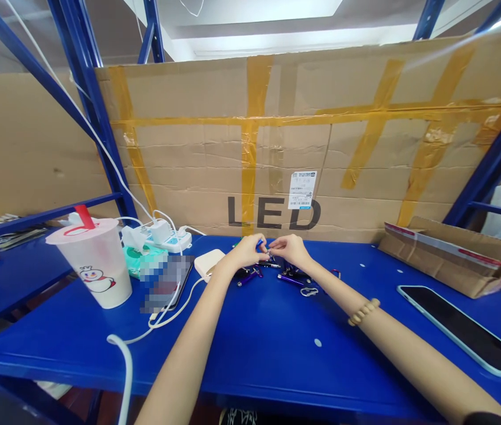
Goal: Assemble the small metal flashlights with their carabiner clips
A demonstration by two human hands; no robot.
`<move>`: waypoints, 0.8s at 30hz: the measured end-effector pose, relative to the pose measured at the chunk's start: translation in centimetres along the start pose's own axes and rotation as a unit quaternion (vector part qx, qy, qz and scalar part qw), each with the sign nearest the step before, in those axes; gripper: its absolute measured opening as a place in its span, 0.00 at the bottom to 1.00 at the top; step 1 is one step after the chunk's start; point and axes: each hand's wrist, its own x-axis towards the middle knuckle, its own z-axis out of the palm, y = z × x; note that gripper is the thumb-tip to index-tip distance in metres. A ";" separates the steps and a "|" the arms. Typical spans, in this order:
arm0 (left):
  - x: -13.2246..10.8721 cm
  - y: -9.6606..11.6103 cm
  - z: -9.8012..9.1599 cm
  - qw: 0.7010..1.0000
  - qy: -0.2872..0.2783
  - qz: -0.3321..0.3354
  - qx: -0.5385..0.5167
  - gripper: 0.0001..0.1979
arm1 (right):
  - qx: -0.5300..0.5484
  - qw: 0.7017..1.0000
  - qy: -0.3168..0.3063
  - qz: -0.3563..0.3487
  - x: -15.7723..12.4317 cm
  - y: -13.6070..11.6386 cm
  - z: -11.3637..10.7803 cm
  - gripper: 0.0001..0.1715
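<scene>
Through the head view I count two bare hands, two phones, one cup, one square pad, one box and, in the loose pile, at least two purple tubes and one silver clip; the rest of the pile is too crowded and small for me to number.

My left hand (250,251) has its grip drawn narrow on a small blue piece (259,242). The grip of my right hand (291,250) is narrow too, thumb and fingertips brought to a small metal bit (270,256) between the hands; whether they have closed on it, I cannot tell.

I have both hands over the far middle of the tabletop (272,348), fingertips turned toward each other and almost meeting. The left forearm rises from the lower edge, slanting rightward; the right one comes in from the lower right corner, a bead bracelet (364,313) around it.

The pile lies just below and between my hands: one purple tube (248,278) near the left, another purple tube (291,280) under the right, with the silver clip (309,291) beside it. The pad (210,263) sits left of the pile, then a phone (171,282) and the cup (95,262). The other phone (465,327) lies well apart on the right, near the box (454,257).
</scene>
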 end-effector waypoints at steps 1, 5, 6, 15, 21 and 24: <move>-0.1 0.0 0.5 0.999 -0.041 -0.004 0.006 0.10 | 0.031 0.999 0.002 -0.005 -0.8 0.4 -0.5 0.09; -0.3 0.0 2.6 0.991 -0.135 -0.011 0.024 0.10 | 0.079 0.997 0.018 -0.004 -3.4 1.6 -1.8 0.12; -0.3 0.0 2.9 0.990 -0.138 -0.008 0.027 0.10 | 0.086 0.996 0.019 -0.004 -3.8 1.8 -2.0 0.13; -0.1 -0.4 3.6 0.995 -0.092 0.040 0.013 0.12 | 0.269 0.960 -0.022 0.072 -4.3 1.0 -2.9 0.23; 0.3 -0.9 4.6 0.996 -0.012 0.081 0.029 0.08 | 0.328 0.937 -0.062 0.106 -5.2 -0.9 -3.0 0.21; 0.4 -0.9 5.1 0.997 0.005 0.076 0.030 0.11 | 0.324 0.940 -0.017 0.104 -5.4 -1.3 -2.9 0.19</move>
